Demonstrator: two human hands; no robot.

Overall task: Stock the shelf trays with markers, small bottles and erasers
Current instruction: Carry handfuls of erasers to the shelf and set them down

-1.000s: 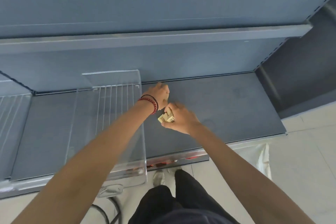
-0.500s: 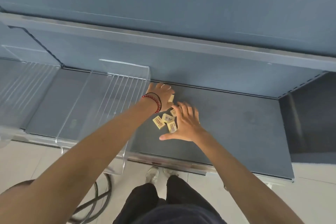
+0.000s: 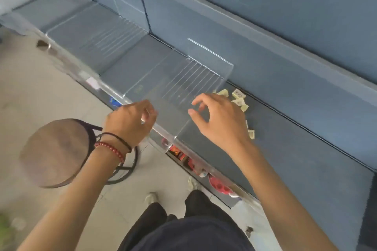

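**Erasers loose, tray next**

Head view: erasers (image 3: 239, 98) now lie scattered near the shelf's (image 3: 302, 132) back edge, still outside the tray (image 3: 179, 85). Right hand (image 3: 220, 122) has withdrawn, loosely curled, empty; left hand (image 3: 130, 121) meets the tray's front lip, grip unclear

The right hand (image 3: 220, 120) hides part of the erasers (image 3: 238, 94), whose print is too small to read.

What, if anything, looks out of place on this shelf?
Small yellowish erasers lie scattered loose on the bare shelf, just right of the clear tray, none visibly inside it. The tray's front end also overhangs the shelf's front edge.
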